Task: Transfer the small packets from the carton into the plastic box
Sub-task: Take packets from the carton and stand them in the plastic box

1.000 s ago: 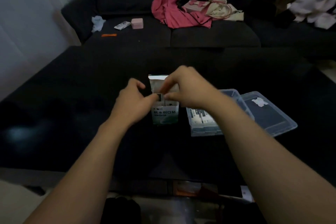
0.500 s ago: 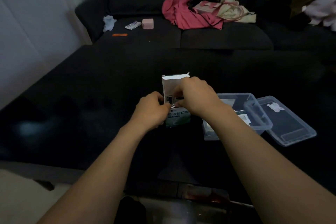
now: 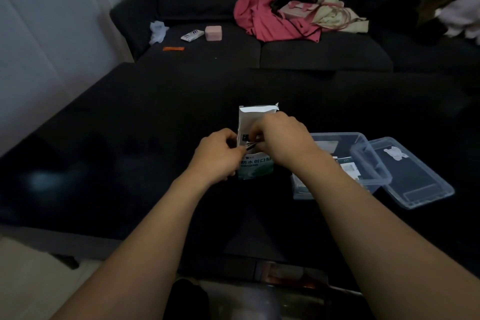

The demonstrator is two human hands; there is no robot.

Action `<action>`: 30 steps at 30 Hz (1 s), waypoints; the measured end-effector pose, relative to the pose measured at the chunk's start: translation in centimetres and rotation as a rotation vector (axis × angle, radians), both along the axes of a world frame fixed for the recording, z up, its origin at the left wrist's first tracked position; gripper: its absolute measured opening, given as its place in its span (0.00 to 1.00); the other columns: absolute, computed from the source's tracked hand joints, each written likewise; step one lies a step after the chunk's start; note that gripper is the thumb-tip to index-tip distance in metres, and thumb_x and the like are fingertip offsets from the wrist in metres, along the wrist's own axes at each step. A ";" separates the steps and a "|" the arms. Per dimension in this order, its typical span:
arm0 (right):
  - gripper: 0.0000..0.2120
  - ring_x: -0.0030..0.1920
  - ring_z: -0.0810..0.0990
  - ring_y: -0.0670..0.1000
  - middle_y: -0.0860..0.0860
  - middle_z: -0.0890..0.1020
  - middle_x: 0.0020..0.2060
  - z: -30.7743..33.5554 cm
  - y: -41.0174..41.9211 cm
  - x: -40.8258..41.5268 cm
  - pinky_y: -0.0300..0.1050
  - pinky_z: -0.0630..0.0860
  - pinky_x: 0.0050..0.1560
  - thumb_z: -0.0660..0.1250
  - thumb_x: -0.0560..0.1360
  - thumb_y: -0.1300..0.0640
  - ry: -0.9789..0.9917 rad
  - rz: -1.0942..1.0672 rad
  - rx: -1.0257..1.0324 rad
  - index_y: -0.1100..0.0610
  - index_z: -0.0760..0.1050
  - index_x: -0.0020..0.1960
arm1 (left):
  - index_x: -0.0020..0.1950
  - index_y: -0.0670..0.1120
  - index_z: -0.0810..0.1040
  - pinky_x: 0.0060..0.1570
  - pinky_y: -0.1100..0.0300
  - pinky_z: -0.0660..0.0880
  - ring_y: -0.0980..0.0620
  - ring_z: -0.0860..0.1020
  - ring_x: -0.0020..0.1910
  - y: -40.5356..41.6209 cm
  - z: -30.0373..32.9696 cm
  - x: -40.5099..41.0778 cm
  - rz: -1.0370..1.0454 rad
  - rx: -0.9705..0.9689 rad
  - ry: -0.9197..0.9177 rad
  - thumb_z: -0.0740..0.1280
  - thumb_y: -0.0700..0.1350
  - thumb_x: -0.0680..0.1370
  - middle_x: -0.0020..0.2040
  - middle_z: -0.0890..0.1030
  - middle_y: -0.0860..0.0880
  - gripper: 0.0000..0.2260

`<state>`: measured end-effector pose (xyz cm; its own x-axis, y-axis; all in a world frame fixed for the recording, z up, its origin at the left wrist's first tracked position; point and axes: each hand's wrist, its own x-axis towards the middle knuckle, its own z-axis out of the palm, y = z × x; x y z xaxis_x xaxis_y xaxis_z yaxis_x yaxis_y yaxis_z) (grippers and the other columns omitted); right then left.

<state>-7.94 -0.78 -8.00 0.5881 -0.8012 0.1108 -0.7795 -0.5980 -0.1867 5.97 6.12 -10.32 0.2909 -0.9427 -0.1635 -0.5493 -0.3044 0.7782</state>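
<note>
A small white-and-green carton (image 3: 255, 167) stands upright on the dark table, its top flap (image 3: 255, 114) raised. My left hand (image 3: 217, 154) grips the carton's left side. My right hand (image 3: 281, 138) is at the carton's open mouth, fingers pinched on small packets (image 3: 249, 144) that poke out. To the right sits the clear plastic box (image 3: 363, 148), open, with a few packets (image 3: 348, 166) lying inside. My right forearm hides the box's near left part.
The box's clear lid (image 3: 418, 176) lies flat just right of the box. Behind the table is a dark sofa (image 3: 324, 52) with pink clothes (image 3: 270, 18), a pink block (image 3: 213, 33), a small wrapper (image 3: 192, 34) and an orange stick (image 3: 173, 48). A pale wall is at left.
The view has shifted, so everything sits further right and lower. My left hand has closed in on the carton's side, and my right hand stays at its mouth.
</note>
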 end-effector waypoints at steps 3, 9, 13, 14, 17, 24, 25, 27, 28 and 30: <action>0.10 0.49 0.83 0.57 0.53 0.82 0.53 -0.3 -0.3 0.1 0.51 0.81 0.47 0.70 0.76 0.60 -0.031 -0.010 -0.010 0.51 0.83 0.56 | 0.57 0.53 0.77 0.28 0.62 0.75 0.54 0.82 0.32 -0.1 -0.2 0.1 0.000 -0.017 0.009 0.67 0.48 0.81 0.41 0.84 0.48 0.06; 0.07 0.48 0.83 0.56 0.53 0.82 0.50 -0.4 -0.6 0.1 0.55 0.82 0.49 0.72 0.75 0.55 0.004 -0.017 0.038 0.52 0.84 0.53 | 0.58 0.52 0.76 0.27 0.63 0.75 0.55 0.82 0.32 -0.4 -0.3 0.2 0.015 -0.009 0.021 0.67 0.49 0.80 0.43 0.84 0.47 0.07; 0.07 0.49 0.82 0.56 0.53 0.82 0.51 0.0 -0.3 -0.1 0.55 0.81 0.50 0.71 0.76 0.53 -0.001 0.017 0.054 0.49 0.84 0.53 | 0.59 0.51 0.76 0.28 0.63 0.74 0.53 0.83 0.34 -0.4 -0.2 0.0 0.025 0.006 0.006 0.66 0.49 0.81 0.45 0.83 0.47 0.08; 0.07 0.49 0.82 0.57 0.54 0.81 0.51 0.2 -0.2 -0.3 0.55 0.81 0.49 0.70 0.77 0.53 -0.010 0.022 0.041 0.48 0.84 0.53 | 0.59 0.50 0.76 0.28 0.62 0.74 0.52 0.83 0.34 -0.4 -0.2 -0.1 0.034 0.003 -0.002 0.65 0.48 0.82 0.44 0.83 0.47 0.07; 0.10 0.52 0.81 0.59 0.55 0.81 0.52 0.9 0.0 -0.7 0.53 0.79 0.49 0.65 0.80 0.55 -0.058 0.012 0.001 0.48 0.82 0.58 | 0.58 0.48 0.77 0.28 0.59 0.75 0.51 0.82 0.33 -0.2 -0.2 -0.2 0.064 -0.029 -0.026 0.66 0.49 0.81 0.42 0.84 0.46 0.08; 0.08 0.49 0.83 0.55 0.52 0.83 0.49 1.9 0.0 -1.6 0.55 0.81 0.48 0.63 0.81 0.54 -0.243 0.028 -0.057 0.52 0.81 0.55 | 0.60 0.47 0.76 0.30 0.58 0.77 0.50 0.83 0.34 0.0 0.1 -0.4 0.065 -0.042 -0.042 0.66 0.48 0.81 0.42 0.84 0.46 0.09; 0.08 0.47 0.83 0.55 0.52 0.84 0.47 1.9 -0.2 -1.8 0.55 0.81 0.47 0.64 0.81 0.54 -0.285 0.023 -0.067 0.52 0.81 0.55 | 0.60 0.47 0.75 0.30 0.57 0.78 0.50 0.83 0.35 0.0 0.2 -0.5 0.070 -0.038 -0.049 0.66 0.48 0.81 0.42 0.84 0.46 0.10; 0.06 0.43 0.83 0.53 0.51 0.83 0.43 2.1 -0.6 -2.3 0.55 0.81 0.44 0.65 0.80 0.55 -0.391 0.019 -0.073 0.52 0.81 0.51 | 0.62 0.48 0.74 0.33 0.56 0.81 0.49 0.84 0.37 0.0 0.3 -0.5 0.084 -0.015 -0.048 0.67 0.50 0.81 0.43 0.84 0.46 0.12; 0.05 0.39 0.83 0.52 0.51 0.83 0.40 2.2 -0.8 -2.7 0.55 0.82 0.41 0.66 0.80 0.56 -0.458 0.021 -0.078 0.52 0.81 0.49 | 0.63 0.48 0.73 0.33 0.56 0.81 0.49 0.84 0.38 0.0 0.4 -0.5 0.089 -0.008 -0.041 0.67 0.51 0.81 0.43 0.84 0.46 0.13; 0.04 0.31 0.81 0.51 0.51 0.82 0.36 2.7 -1.1 -3.4 0.53 0.82 0.36 0.68 0.79 0.58 -0.591 0.007 -0.055 0.53 0.81 0.47 | 0.64 0.48 0.73 0.30 0.58 0.78 0.50 0.84 0.37 0.1 0.5 -0.6 0.090 -0.012 -0.018 0.68 0.52 0.80 0.44 0.84 0.47 0.16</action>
<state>-11.35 -1.87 -5.31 0.4191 -0.7815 0.4621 -0.5493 -0.6235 -0.5563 5.40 6.25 -9.79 0.3777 -0.9144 -0.1460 -0.5339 -0.3439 0.7725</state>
